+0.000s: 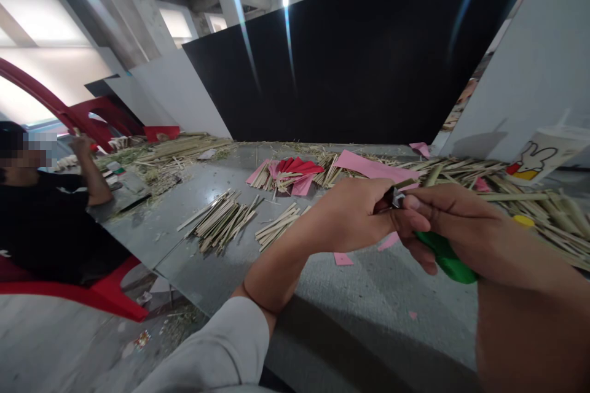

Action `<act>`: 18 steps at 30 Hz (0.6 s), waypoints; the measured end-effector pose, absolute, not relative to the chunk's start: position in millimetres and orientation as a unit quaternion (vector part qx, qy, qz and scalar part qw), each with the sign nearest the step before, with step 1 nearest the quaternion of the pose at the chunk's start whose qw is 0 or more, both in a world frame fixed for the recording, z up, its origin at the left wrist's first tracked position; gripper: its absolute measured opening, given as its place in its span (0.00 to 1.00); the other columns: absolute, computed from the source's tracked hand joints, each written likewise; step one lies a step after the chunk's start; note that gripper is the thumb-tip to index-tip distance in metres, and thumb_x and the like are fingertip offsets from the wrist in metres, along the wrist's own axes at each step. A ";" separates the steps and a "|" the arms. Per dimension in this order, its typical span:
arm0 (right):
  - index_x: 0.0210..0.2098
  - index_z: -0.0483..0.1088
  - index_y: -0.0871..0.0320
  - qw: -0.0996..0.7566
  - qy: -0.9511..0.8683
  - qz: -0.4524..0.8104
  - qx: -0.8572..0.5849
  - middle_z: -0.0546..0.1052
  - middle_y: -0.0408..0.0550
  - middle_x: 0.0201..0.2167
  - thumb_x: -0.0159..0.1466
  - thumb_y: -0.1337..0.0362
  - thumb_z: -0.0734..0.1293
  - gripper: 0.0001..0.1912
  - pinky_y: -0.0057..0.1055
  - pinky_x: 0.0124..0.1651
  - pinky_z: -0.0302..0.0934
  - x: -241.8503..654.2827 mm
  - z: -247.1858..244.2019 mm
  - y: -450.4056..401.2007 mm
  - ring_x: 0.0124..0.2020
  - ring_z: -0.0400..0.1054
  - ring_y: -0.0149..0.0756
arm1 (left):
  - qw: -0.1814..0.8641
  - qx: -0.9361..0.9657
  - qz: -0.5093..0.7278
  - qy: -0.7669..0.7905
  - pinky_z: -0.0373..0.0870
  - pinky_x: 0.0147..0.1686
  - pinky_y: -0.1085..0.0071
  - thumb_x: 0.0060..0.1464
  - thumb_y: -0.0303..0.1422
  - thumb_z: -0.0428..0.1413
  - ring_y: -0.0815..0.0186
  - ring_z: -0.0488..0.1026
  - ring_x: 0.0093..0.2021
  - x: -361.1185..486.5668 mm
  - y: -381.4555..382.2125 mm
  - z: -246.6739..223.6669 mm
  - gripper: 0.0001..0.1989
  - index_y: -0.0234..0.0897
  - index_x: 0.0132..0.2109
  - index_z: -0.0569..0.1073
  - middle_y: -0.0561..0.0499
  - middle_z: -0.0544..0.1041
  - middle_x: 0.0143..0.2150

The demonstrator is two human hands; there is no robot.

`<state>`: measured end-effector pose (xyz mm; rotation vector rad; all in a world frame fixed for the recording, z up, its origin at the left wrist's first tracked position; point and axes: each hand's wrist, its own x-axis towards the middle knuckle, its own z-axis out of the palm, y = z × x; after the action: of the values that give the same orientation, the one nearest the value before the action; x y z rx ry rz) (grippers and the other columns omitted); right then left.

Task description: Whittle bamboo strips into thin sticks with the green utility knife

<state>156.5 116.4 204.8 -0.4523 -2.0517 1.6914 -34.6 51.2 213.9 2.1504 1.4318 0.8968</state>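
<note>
Above the grey table, my two hands meet right of centre. My left hand is closed round a short green-brown stick, whose end shows past the fingers. A green-handled tool with a small metal part sits in my right hand; the metal part touches the stick area between the hands. Fingers hide most of the contact. Behind them lies a pink paper strip.
Stick bundles and red paper lie on the table. At right are more sticks and a rabbit-print cup. A person in black sits at left; a black panel stands behind.
</note>
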 end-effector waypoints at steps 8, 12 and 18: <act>0.24 0.65 0.55 0.243 -0.729 0.620 -0.158 0.65 0.42 0.16 0.68 0.33 0.72 0.34 0.27 0.18 0.52 154.3 202.5 118.7 0.15 0.59 0.28 | 0.211 0.770 0.337 0.498 0.64 0.38 0.69 0.71 0.56 0.54 0.67 0.70 0.37 -32.1 49.6 216.6 0.24 0.39 0.39 0.69 0.53 0.78 0.37; 0.25 0.67 0.55 0.254 -0.743 0.599 -0.155 0.67 0.43 0.16 0.72 0.36 0.69 0.32 0.28 0.19 0.49 159.2 197.6 120.2 0.16 0.59 0.29 | 0.226 0.765 0.345 0.495 0.64 0.39 0.69 0.71 0.56 0.53 0.66 0.72 0.38 -32.5 47.8 217.1 0.24 0.39 0.40 0.70 0.52 0.79 0.37; 0.27 0.69 0.55 0.275 -0.784 0.533 -0.158 0.69 0.44 0.16 0.76 0.41 0.66 0.29 0.30 0.21 0.52 163.6 196.8 119.6 0.18 0.61 0.30 | 0.263 0.770 0.346 0.466 0.68 0.41 0.67 0.68 0.55 0.58 0.63 0.75 0.41 -36.7 52.4 217.5 0.22 0.41 0.40 0.71 0.52 0.79 0.37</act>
<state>163.6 119.6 196.8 -0.4251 -2.1078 1.4325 -36.7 52.4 217.5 2.0831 1.2608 0.9360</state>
